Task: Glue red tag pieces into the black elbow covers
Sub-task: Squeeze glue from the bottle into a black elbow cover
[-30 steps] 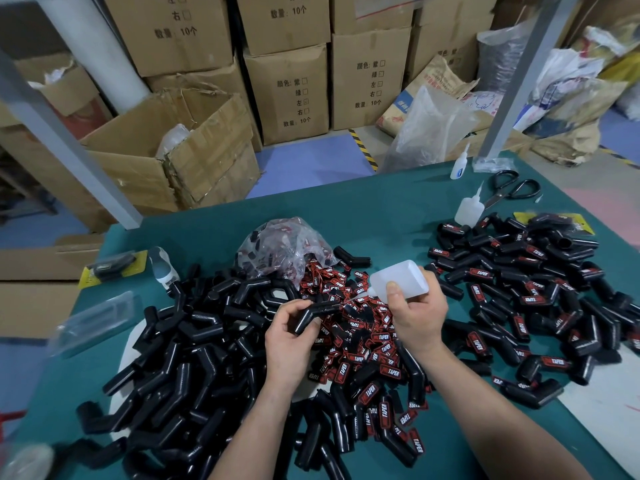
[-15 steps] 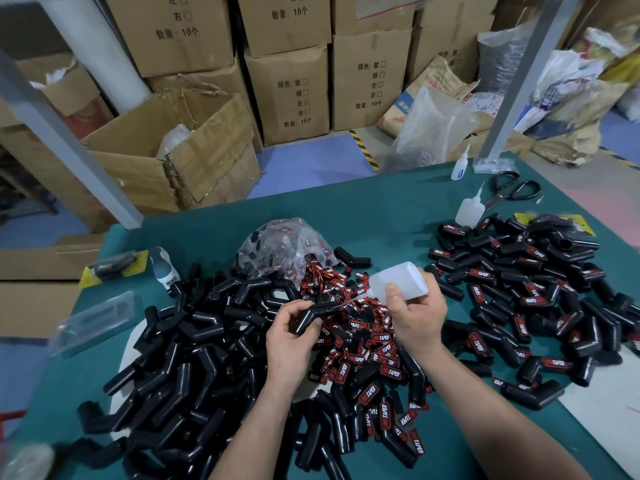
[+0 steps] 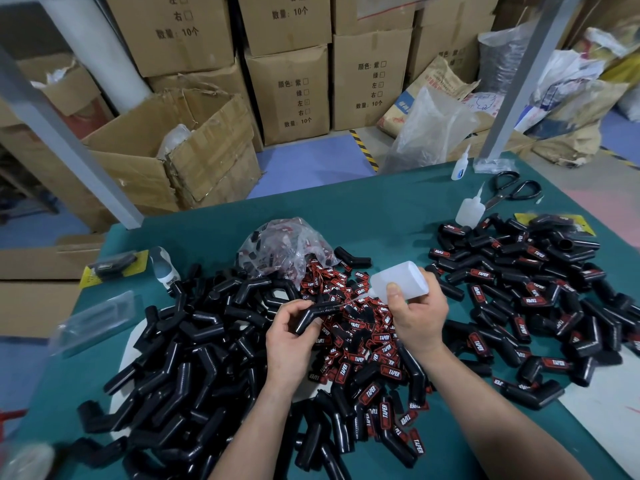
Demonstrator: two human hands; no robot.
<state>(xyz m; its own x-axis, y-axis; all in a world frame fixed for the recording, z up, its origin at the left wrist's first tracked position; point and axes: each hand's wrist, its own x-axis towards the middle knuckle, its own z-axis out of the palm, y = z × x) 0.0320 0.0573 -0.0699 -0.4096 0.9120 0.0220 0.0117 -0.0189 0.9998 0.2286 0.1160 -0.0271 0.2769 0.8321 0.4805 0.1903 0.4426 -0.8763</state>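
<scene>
My left hand (image 3: pixel 289 341) grips a black elbow cover (image 3: pixel 313 313) above the middle of the table. My right hand (image 3: pixel 417 317) holds a translucent white glue bottle (image 3: pixel 400 280) tipped on its side, its thin nozzle touching the cover's right arm. Below both hands lies a heap of red tag pieces (image 3: pixel 363 344) printed TAPER. A large pile of bare black covers (image 3: pixel 187 351) fills the left side. To the right lies a pile of covers with red tags on them (image 3: pixel 540 292).
A clear plastic bag of tags (image 3: pixel 280 247) sits behind the heap. Two more glue bottles (image 3: pixel 469 209) and black scissors (image 3: pixel 512 190) lie at the back right of the green table (image 3: pixel 381 209). Cardboard boxes (image 3: pixel 287 95) stand on the floor beyond.
Both hands stay nearly still. The bottle's nozzle remains at the cover, shifting only slightly along it.
</scene>
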